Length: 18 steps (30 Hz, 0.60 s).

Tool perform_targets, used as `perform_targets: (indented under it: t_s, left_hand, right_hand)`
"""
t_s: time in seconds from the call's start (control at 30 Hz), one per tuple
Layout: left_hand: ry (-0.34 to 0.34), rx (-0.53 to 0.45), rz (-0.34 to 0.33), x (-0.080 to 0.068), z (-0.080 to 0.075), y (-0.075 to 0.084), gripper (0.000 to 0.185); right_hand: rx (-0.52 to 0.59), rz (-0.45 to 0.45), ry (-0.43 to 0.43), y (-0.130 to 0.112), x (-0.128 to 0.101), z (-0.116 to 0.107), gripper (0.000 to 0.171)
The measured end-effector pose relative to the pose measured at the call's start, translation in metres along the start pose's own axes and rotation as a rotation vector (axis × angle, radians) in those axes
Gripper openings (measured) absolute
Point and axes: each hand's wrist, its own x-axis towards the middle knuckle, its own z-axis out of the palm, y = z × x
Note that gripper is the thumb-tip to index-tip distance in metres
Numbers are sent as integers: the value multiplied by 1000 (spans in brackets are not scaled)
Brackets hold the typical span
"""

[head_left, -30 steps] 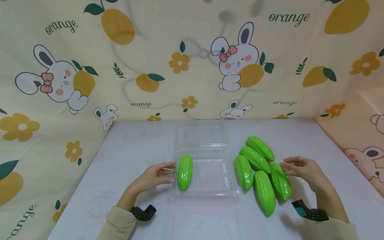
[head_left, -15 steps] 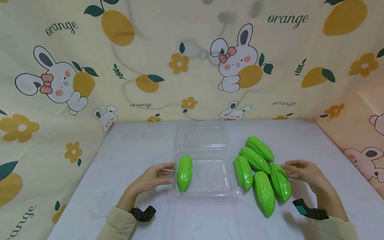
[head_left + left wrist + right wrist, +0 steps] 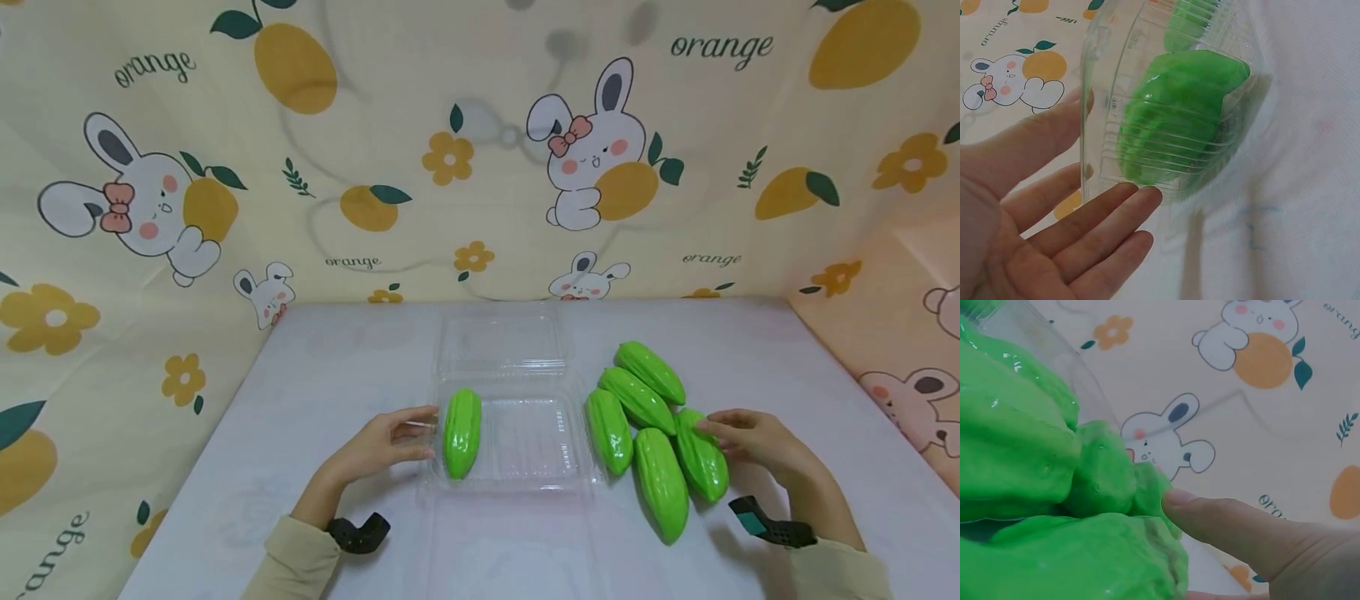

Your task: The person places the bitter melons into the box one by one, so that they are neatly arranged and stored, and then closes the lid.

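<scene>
Beside the left wall of a clear plastic clamshell box (image 3: 528, 433), my left hand (image 3: 390, 437) has its fingers extended. In the left wrist view, its fingertips overlap the wall near a glossy green ridged melon (image 3: 1175, 115) lying inside. That melon (image 3: 462, 433) lies lengthwise at the box's left side in the head view. My right hand (image 3: 757, 437) is at the upper right end of another green melon (image 3: 701, 454), its thumb overlapping that end. The right wrist view shows a straight finger (image 3: 1229, 522) just above the near melon's end (image 3: 1116, 559); the other fingers are mostly hidden.
Several more green melons (image 3: 660, 483) lie clustered right of the box. The box's clear lid (image 3: 501, 337) is folded back behind it, and another clear flap (image 3: 510, 542) lies in front. A printed cloth (image 3: 450, 100) stands behind the white table (image 3: 352, 350).
My right hand has moved slightly left and down, so its thumb now overlaps the end of the nearest melon. My left hand, the box and the melons have stayed in place.
</scene>
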Motion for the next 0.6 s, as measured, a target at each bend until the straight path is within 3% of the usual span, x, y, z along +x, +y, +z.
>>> perform_targets:
  t_s: [0.6]
  left_hand:
    - [-1, 0, 3, 1, -1, 0, 68]
  right_hand:
    - [-10, 9, -25, -2, 6, 7, 79]
